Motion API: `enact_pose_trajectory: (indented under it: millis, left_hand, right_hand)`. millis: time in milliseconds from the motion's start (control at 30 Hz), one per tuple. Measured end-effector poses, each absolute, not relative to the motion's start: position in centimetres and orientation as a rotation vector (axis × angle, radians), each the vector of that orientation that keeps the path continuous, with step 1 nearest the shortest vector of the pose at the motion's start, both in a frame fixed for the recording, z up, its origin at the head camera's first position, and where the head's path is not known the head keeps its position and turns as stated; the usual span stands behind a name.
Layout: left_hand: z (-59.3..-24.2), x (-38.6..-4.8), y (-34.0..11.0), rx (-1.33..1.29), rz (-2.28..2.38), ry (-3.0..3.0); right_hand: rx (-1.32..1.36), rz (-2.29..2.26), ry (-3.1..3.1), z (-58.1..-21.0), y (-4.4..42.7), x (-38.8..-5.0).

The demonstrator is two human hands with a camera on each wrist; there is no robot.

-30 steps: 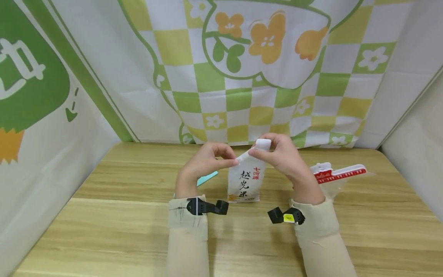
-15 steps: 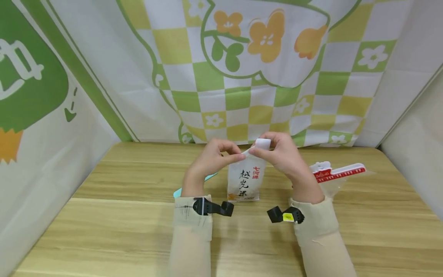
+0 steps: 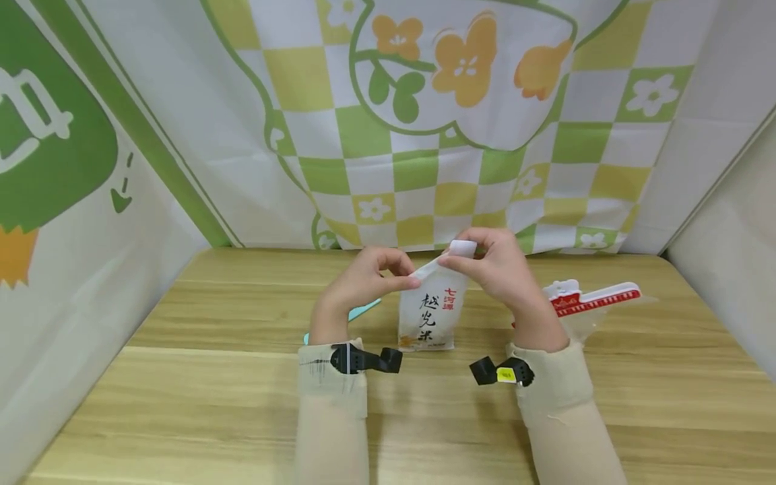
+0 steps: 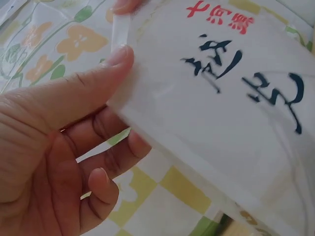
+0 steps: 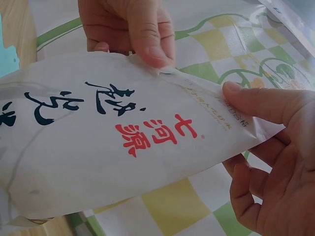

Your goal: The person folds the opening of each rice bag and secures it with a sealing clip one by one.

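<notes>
A white rice bag (image 3: 427, 316) with black and red characters stands upright on the table, between both hands. My left hand (image 3: 370, 279) pinches the left end of its upper edge between thumb and fingers. At the higher right end, my right hand (image 3: 500, 273) pinches the bag's top, with a white flap showing above the thumb. In the left wrist view, the left thumb lies on the front of the bag (image 4: 197, 128) near its edge. In the right wrist view, the right thumb presses the bag's top (image 5: 246, 115), with the fingers behind it.
Behind the left wrist lies a thin teal object (image 3: 365, 310), partly hidden. To the right, a red and white sealing clip (image 3: 600, 300) sits on a clear plastic bag (image 3: 585, 327), partly behind the right forearm. A printed cloth (image 3: 424, 175) hangs along the table's back edge.
My left hand moved right along the bag's top edge toward the right hand, then came back left. The right hand stayed almost still on the bag.
</notes>
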State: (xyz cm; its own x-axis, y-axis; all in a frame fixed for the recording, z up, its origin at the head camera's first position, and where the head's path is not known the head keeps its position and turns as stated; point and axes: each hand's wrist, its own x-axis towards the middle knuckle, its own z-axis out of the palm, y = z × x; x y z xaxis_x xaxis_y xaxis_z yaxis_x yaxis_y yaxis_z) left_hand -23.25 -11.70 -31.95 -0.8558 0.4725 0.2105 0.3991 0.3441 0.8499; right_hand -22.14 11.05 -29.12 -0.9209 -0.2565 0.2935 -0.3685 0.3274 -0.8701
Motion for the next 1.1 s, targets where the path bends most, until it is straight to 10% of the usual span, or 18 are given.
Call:
enact_pose_trajectory:
  millis: [1100]
  left_hand:
    - [-31.48,-22.66,-12.25,0.763,1.483,2.565]
  right_hand:
    - [0.526,1.620,-2.512,-29.52,10.30,-21.70]
